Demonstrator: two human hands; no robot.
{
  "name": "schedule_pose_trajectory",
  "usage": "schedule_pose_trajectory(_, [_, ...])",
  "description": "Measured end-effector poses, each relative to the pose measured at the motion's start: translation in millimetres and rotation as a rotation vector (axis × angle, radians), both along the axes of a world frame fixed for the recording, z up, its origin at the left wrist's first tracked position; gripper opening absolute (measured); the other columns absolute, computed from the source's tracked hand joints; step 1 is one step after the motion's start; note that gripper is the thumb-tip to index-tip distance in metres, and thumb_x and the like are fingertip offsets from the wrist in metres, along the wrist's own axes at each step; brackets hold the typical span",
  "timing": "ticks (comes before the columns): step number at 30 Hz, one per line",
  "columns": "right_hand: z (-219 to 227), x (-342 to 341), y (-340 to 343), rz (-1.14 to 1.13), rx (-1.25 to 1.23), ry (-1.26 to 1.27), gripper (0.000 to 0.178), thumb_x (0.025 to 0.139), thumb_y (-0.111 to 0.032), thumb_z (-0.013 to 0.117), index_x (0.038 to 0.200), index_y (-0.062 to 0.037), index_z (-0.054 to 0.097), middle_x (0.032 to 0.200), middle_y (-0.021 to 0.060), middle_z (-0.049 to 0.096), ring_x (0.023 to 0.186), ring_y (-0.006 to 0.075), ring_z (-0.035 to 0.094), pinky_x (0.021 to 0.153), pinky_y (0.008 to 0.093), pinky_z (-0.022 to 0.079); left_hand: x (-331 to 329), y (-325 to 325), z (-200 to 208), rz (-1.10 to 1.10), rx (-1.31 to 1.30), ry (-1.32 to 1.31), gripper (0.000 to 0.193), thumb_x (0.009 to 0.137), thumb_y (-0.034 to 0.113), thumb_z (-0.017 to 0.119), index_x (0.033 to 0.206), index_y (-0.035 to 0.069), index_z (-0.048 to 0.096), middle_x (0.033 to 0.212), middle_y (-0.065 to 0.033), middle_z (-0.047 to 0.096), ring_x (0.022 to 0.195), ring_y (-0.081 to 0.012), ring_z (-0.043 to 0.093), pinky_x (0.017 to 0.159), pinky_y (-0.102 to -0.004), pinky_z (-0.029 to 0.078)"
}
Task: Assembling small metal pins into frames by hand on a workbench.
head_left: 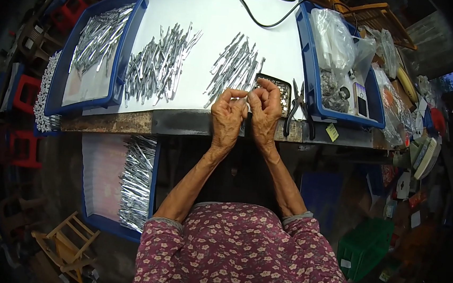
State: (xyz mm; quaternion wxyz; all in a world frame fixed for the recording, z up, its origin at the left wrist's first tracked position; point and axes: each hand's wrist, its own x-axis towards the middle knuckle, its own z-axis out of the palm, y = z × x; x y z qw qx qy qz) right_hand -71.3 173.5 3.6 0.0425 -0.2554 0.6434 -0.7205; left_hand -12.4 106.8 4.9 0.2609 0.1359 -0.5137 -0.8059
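We saw the smaller pile of metal strips just beyond the fingers, and the black tray of small metal pieces partly behind the right hand, presumably so that both lay within short reach. The pliers rested just right of those fingers, handles toward the person, which we judged handy for a quick grab. The left hand met the right over the near edge of the table, thumbs inward, forearms angled together. The fingers were pinched narrow; we could not tell whether they gripped anything.
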Motion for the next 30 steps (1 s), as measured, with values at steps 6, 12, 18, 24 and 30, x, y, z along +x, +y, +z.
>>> schedule_pose_trajectory(6, [-7.1, 0.0, -4.6, -0.125, 0.120, 0.217, 0.026, 0.087, -0.003, 0.045, 0.111, 0.0049, 0.042, 0.065, -0.0016, 0.042, 0.053, 0.0039, 0.038, 0.047, 0.0181, 0.034, -2.6, 4.9, -7.0, 0.056, -0.064, 0.013, 0.009, 0.085, 0.007, 0.051, 0.091, 0.000, 0.053, 0.059, 0.0033, 0.049, 0.046, 0.0003, 0.038, 0.038, -0.0147, 0.027])
schedule_pose_trajectory(12, [-5.8, -3.1, -3.9, -0.100, 0.229, 0.194, 0.027, 0.088, -0.009, 0.043, 0.111, 0.0057, 0.045, 0.063, -0.0025, 0.040, 0.054, 0.0045, 0.037, 0.048, 0.0194, 0.033, -3.3, 4.5, -10.2, 0.096, -0.098, -0.004, 0.007, 0.085, 0.005, 0.051, 0.090, 0.000, 0.053, 0.063, 0.0019, 0.051, 0.049, -0.0006, 0.040, 0.042, -0.0148, 0.030])
schedule_pose_trajectory(18, [8.4, -28.7, 19.3, 0.029, 0.262, 0.018, 0.029, 0.089, -0.016, 0.046, 0.110, 0.0030, 0.050, 0.063, -0.0016, 0.044, 0.055, 0.0047, 0.039, 0.048, 0.0188, 0.032, 3.1, -7.4, -10.2, 0.011, -0.128, -0.030, 0.011, 0.087, 0.009, 0.047, 0.094, 0.001, 0.049, 0.057, 0.0023, 0.046, 0.044, -0.0007, 0.032, 0.039, -0.0149, 0.024])
schedule_pose_trajectory(24, [9.3, -44.2, 41.0, -0.036, 0.446, 0.199, 0.017, 0.083, -0.007, 0.050, 0.097, 0.0023, 0.055, 0.072, 0.0048, 0.057, 0.063, 0.0119, 0.054, 0.057, 0.0249, 0.043, 9.3, -31.3, -6.7, 0.001, -0.224, -0.099, 0.013, 0.086, 0.008, 0.040, 0.094, -0.001, 0.046, 0.057, 0.0014, 0.046, 0.052, -0.0054, 0.042, 0.047, -0.0192, 0.036])
schedule_pose_trajectory(30, [0.7, -46.8, 44.8, -0.017, 0.735, 0.578, 0.007, 0.077, -0.003, 0.054, 0.082, 0.0018, 0.054, 0.077, 0.0136, 0.055, 0.070, 0.0251, 0.056, 0.062, 0.0335, 0.044, 18.1, -55.7, -8.4, 0.149, -0.448, -0.202, 0.016, 0.083, 0.006, 0.039, 0.096, 0.001, 0.047, 0.059, 0.0004, 0.048, 0.054, -0.0061, 0.043, 0.049, -0.0209, 0.037])
